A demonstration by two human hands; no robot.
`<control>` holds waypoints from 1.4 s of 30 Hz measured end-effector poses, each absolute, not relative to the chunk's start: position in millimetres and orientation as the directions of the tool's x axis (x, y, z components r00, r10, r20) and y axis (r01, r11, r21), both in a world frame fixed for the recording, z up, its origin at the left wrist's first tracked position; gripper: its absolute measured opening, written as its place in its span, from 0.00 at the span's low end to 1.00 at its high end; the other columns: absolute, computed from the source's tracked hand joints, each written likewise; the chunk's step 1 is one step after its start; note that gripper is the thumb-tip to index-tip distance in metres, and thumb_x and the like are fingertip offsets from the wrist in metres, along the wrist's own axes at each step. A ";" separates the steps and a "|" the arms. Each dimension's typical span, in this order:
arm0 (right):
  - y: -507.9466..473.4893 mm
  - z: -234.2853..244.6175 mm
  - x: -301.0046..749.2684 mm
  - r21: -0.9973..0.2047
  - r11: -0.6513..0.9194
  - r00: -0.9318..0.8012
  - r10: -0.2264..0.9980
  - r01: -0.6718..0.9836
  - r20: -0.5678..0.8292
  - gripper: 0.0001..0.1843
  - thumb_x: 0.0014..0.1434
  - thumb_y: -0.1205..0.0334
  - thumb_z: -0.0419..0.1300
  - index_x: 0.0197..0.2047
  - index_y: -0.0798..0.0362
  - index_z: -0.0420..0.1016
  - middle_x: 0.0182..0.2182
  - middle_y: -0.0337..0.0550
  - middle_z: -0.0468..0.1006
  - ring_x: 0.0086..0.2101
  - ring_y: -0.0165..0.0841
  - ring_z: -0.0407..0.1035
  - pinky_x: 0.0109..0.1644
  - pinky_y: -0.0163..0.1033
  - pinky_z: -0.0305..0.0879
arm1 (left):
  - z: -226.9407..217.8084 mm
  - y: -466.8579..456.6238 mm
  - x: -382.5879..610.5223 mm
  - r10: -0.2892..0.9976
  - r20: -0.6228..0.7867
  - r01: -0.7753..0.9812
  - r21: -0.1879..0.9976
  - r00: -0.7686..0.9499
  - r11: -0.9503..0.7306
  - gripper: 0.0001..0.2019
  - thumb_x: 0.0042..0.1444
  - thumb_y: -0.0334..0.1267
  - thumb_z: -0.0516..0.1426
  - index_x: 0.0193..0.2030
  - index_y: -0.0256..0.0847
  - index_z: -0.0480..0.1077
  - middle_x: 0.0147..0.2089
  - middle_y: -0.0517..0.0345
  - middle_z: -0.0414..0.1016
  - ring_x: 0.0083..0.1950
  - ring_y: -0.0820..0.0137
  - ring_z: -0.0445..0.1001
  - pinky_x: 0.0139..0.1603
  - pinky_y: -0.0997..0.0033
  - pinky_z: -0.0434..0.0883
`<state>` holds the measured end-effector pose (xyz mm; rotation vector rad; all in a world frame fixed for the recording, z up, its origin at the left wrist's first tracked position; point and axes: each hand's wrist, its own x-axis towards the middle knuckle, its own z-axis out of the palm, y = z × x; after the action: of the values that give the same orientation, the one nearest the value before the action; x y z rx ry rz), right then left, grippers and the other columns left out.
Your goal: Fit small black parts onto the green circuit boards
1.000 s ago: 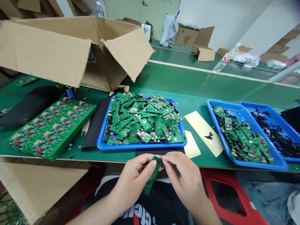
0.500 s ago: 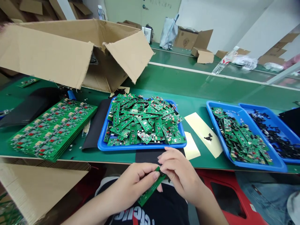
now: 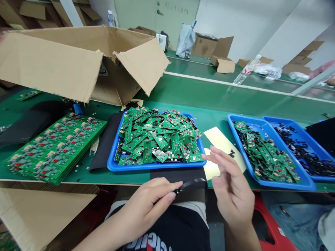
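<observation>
My left hand [image 3: 154, 200] pinches a thin black curved strip [image 3: 193, 182] between thumb and index finger. The strip bends up and away to the right; its exact kind is unclear, and its near end is hidden by the fingers. No green board shows in that hand. My right hand [image 3: 231, 188] is raised with fingers apart, a little right of the strip's far end, holding nothing. Just beyond both hands is a blue tray [image 3: 157, 166] heaped with small green circuit boards [image 3: 159, 136].
Stacked uncut board panels [image 3: 56, 146] lie left, below a large open cardboard box [image 3: 52, 48]. Yellow paper [image 3: 217, 134] with small black pieces lies right of the tray. Farther right are a blue tray [image 3: 274, 184] of boards and another blue tray [image 3: 326, 177] of black parts.
The green board seen in my left hand is out of sight, and a black strip shows there instead. My right hand has moved away to the right and opened.
</observation>
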<state>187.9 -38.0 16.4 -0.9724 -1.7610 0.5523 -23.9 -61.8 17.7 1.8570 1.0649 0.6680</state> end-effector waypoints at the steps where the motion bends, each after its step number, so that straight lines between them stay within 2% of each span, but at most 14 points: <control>1: -37.5 18.7 189.7 -0.734 0.577 -0.182 0.814 0.359 0.551 0.23 0.63 0.69 0.50 0.60 0.48 0.61 0.57 0.49 0.65 0.55 0.43 0.64 0.59 0.57 0.59 | 18.8 -62.0 -25.8 0.866 0.055 0.422 0.856 0.497 -0.297 0.18 0.64 0.36 0.45 0.57 0.46 0.66 0.35 0.57 0.72 0.37 0.69 0.71 0.39 0.72 0.69; 5: -37.2 30.1 188.3 -0.588 0.681 -0.516 0.725 0.436 0.457 0.19 0.62 0.64 0.53 0.57 0.50 0.64 0.50 0.48 0.74 0.55 0.43 0.63 0.64 0.62 0.47 | 22.6 -63.3 -27.8 0.848 0.112 0.475 0.787 0.518 -0.394 0.20 0.62 0.32 0.48 0.61 0.48 0.61 0.44 0.55 0.72 0.43 0.68 0.71 0.44 0.69 0.71; 7: -38.5 33.7 183.9 -0.518 0.704 -0.591 0.702 0.486 0.398 0.16 0.62 0.64 0.55 0.53 0.51 0.66 0.46 0.46 0.76 0.54 0.42 0.64 0.64 0.64 0.43 | 21.2 -63.6 -27.4 0.852 0.180 0.478 0.762 0.492 -0.437 0.20 0.62 0.32 0.49 0.61 0.48 0.60 0.45 0.55 0.72 0.44 0.68 0.71 0.44 0.70 0.71; 12: -43.9 34.3 172.0 -0.530 0.658 -0.501 0.752 0.536 0.428 0.05 0.60 0.69 0.57 0.40 0.52 0.71 0.33 0.39 0.78 0.45 0.37 0.70 0.65 0.62 0.42 | 10.7 -63.2 -29.4 0.837 0.363 0.517 0.664 0.410 -0.541 0.18 0.62 0.35 0.52 0.58 0.43 0.62 0.44 0.54 0.73 0.42 0.68 0.70 0.42 0.69 0.70; 15: -46.4 33.4 165.3 -0.517 0.671 -0.450 0.741 0.531 0.499 0.06 0.59 0.72 0.57 0.37 0.53 0.72 0.30 0.38 0.77 0.41 0.34 0.71 0.65 0.62 0.43 | 8.2 -62.7 -29.8 0.824 0.451 0.561 0.605 0.342 -0.564 0.15 0.61 0.36 0.54 0.54 0.42 0.66 0.40 0.54 0.74 0.41 0.67 0.70 0.41 0.67 0.69; 21: -48.5 29.7 157.3 -0.407 0.754 -0.405 0.633 0.516 0.660 0.09 0.60 0.74 0.55 0.36 0.55 0.75 0.27 0.39 0.77 0.36 0.32 0.73 0.64 0.60 0.50 | 15.5 -60.3 -25.7 0.803 0.544 0.550 0.605 0.243 -0.576 0.11 0.60 0.37 0.56 0.49 0.41 0.68 0.34 0.58 0.75 0.34 0.71 0.73 0.35 0.72 0.69; 26: -49.1 28.2 162.6 -0.330 0.803 -0.538 0.583 0.496 0.609 0.13 0.60 0.76 0.54 0.45 0.54 0.73 0.32 0.41 0.79 0.40 0.34 0.73 0.65 0.60 0.47 | 18.1 -57.0 -28.0 0.784 0.600 0.555 0.601 0.163 -0.575 0.10 0.57 0.36 0.58 0.46 0.42 0.70 0.34 0.57 0.76 0.35 0.69 0.74 0.35 0.71 0.72; 29: -48.0 29.2 172.4 -0.384 0.795 -0.527 0.601 0.470 0.601 0.17 0.57 0.72 0.59 0.50 0.54 0.70 0.39 0.46 0.78 0.46 0.40 0.71 0.65 0.64 0.43 | 19.5 -55.1 -32.7 0.734 0.666 0.566 0.556 0.134 -0.608 0.10 0.56 0.34 0.59 0.46 0.42 0.70 0.37 0.55 0.78 0.38 0.67 0.76 0.38 0.69 0.74; 32: -47.1 35.7 183.3 -0.521 0.768 -0.318 0.633 0.372 0.706 0.23 0.58 0.62 0.59 0.56 0.54 0.66 0.47 0.51 0.73 0.51 0.46 0.67 0.63 0.67 0.44 | 22.8 -54.2 -36.0 0.673 0.719 0.570 0.485 0.171 -0.663 0.11 0.55 0.31 0.59 0.45 0.41 0.70 0.37 0.53 0.79 0.39 0.66 0.77 0.39 0.68 0.75; 34: -47.7 42.6 186.0 -0.607 0.746 -0.211 0.662 0.274 0.719 0.22 0.61 0.59 0.54 0.58 0.53 0.65 0.48 0.50 0.73 0.50 0.45 0.67 0.63 0.66 0.47 | 25.8 -54.3 -36.5 0.647 0.732 0.587 0.433 0.214 -0.684 0.10 0.55 0.30 0.60 0.44 0.41 0.69 0.38 0.52 0.79 0.39 0.66 0.78 0.39 0.68 0.76; 36: -48.8 48.2 182.2 -0.697 0.672 -0.264 0.740 0.252 0.618 0.19 0.63 0.60 0.52 0.57 0.52 0.65 0.47 0.48 0.75 0.49 0.42 0.69 0.64 0.62 0.49 | 28.8 -54.7 -36.3 0.628 0.738 0.612 0.382 0.249 -0.692 0.10 0.55 0.30 0.60 0.43 0.41 0.69 0.38 0.52 0.80 0.39 0.66 0.79 0.38 0.68 0.77; 38: -49.8 49.4 172.6 -0.774 0.566 -0.406 0.802 0.283 0.438 0.18 0.62 0.62 0.54 0.56 0.50 0.65 0.45 0.46 0.77 0.46 0.38 0.72 0.64 0.58 0.51 | 31.4 -54.8 -36.3 0.613 0.743 0.635 0.344 0.267 -0.692 0.08 0.56 0.30 0.59 0.43 0.41 0.69 0.37 0.53 0.80 0.38 0.67 0.79 0.37 0.69 0.78; 40: -50.3 46.0 160.5 -0.842 0.472 -0.491 0.816 0.262 0.305 0.18 0.61 0.64 0.56 0.55 0.50 0.66 0.40 0.43 0.79 0.41 0.34 0.75 0.64 0.56 0.51 | 33.3 -54.6 -37.0 0.600 0.751 0.644 0.319 0.275 -0.695 0.07 0.57 0.30 0.58 0.42 0.41 0.68 0.36 0.52 0.80 0.38 0.67 0.80 0.37 0.70 0.79; 42: -51.3 40.3 150.3 -0.914 0.366 -0.498 0.834 0.175 0.238 0.14 0.61 0.65 0.55 0.50 0.51 0.69 0.32 0.38 0.80 0.33 0.30 0.76 0.64 0.55 0.51 | 34.5 -54.1 -38.4 0.595 0.756 0.642 0.317 0.273 -0.698 0.07 0.57 0.30 0.58 0.43 0.40 0.68 0.36 0.51 0.80 0.38 0.67 0.80 0.36 0.70 0.79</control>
<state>150.3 -51.3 40.3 -0.8751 -1.9024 1.1515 -38.4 -54.1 34.5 2.5465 1.2392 1.4745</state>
